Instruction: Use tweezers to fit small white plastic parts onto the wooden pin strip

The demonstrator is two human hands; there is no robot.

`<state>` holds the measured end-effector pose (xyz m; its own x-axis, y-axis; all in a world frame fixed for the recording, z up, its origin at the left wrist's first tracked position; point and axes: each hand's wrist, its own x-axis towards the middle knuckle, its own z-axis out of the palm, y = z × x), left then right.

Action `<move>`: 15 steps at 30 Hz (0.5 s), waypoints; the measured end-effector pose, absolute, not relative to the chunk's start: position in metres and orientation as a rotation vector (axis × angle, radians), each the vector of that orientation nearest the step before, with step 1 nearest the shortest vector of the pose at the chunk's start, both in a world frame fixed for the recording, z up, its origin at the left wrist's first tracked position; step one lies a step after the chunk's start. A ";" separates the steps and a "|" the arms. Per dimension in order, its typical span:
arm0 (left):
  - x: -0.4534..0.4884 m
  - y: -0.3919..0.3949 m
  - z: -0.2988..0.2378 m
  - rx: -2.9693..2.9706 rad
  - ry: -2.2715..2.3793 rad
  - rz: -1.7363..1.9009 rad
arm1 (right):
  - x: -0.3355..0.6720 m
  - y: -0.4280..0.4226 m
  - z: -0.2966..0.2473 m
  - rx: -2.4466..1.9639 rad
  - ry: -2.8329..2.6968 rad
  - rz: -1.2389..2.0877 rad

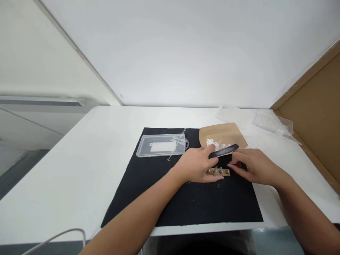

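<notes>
A small tan strip [221, 172] with several metal studs lies on the black mat [159, 191]. My left hand [196, 165] rests beside it, fingers curled round its left end, thumb touching a long dark tool [223, 150]. My right hand [252, 165] pinches the right end of that dark tool and hovers over the strip's right end. Just behind the hands lies a brown paper sheet [221, 134] with a pile of small white pieces [216, 143].
A clear plastic box [162, 145] with a white plastic sprue against it sits on the mat's far left. Clear plastic bags [271, 122] lie at the back right of the white table [79, 163]. A brown cardboard panel [316, 117] stands along the right edge.
</notes>
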<state>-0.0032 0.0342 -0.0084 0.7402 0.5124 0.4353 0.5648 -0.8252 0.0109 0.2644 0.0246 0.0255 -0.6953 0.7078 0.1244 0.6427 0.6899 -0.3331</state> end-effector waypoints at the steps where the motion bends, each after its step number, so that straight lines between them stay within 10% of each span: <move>1: -0.003 0.034 -0.009 -2.799 -0.883 -0.692 | 0.265 0.024 0.026 -1.093 -2.619 0.428; 15: -0.006 0.034 -0.011 -2.644 -0.881 -1.010 | 0.256 0.021 0.017 -0.714 -1.836 1.419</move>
